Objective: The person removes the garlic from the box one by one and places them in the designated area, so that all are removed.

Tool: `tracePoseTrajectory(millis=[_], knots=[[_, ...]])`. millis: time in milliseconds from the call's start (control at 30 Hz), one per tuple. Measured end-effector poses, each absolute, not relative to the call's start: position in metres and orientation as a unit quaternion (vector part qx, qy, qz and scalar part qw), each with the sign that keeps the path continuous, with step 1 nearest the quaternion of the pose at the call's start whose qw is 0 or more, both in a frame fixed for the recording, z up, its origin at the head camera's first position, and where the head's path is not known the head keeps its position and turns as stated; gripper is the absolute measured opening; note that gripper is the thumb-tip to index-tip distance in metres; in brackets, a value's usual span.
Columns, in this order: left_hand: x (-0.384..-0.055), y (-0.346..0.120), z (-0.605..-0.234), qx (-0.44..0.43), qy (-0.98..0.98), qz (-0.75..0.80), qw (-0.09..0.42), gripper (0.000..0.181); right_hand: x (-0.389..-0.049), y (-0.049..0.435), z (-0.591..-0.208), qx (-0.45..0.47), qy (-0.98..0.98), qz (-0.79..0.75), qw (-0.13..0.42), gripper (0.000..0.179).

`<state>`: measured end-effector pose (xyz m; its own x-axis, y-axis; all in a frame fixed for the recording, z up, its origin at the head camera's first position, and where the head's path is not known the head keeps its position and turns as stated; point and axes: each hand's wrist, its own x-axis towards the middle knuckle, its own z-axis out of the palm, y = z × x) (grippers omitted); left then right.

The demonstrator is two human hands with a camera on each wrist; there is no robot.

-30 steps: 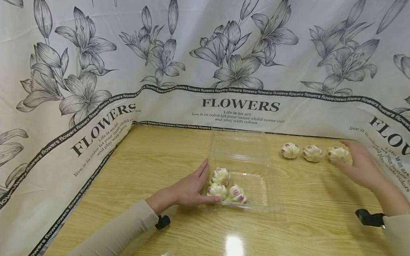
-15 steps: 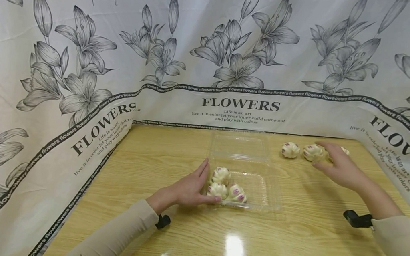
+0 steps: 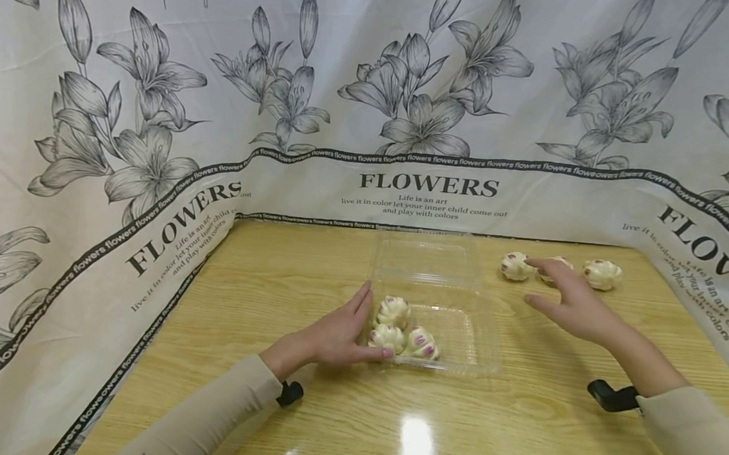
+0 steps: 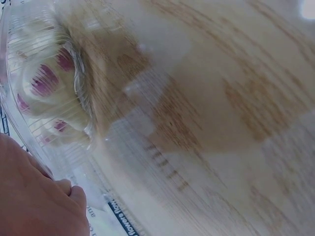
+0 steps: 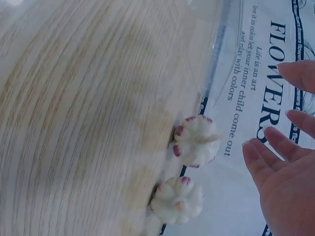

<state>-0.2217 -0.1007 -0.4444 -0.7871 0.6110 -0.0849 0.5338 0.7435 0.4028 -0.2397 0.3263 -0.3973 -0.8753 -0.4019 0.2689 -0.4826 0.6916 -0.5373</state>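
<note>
A clear plastic clamshell box (image 3: 487, 337) lies with its lid laid back on the wooden table, three garlic bulbs (image 3: 422, 343) gathered on its left side. My left hand (image 3: 338, 331) rests against the box's front left corner, fingers straight along the side and thumb on the front rim. At the back right is a row of three more bulbs. My right hand (image 3: 573, 305) hovers in front of this row with spread fingers, holding nothing. Its fingertips are near the left bulb (image 3: 516, 266) and partly cover the middle one (image 3: 555, 270). The right bulb (image 3: 602, 274) is uncovered.
The raised lid (image 3: 426, 257) lies toward the back of the table (image 3: 284, 264). A white cloth (image 3: 427, 197) printed with flowers and lettering hangs behind and on both sides. Each wrist carries a black camera mount (image 3: 611, 396).
My right hand has moved left along the row, from the right bulb past the middle one to near the left bulb. The left hand, box and bulbs have stayed put.
</note>
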Motion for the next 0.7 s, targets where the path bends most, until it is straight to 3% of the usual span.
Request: tracePoseTrajectory(millis=[700], knots=[[-0.222,-0.101,-0.446,0.311,0.925,0.192,0.105,0.126,-0.226,0.282,-0.393,0.307,-0.892,0.327,0.063,0.056]])
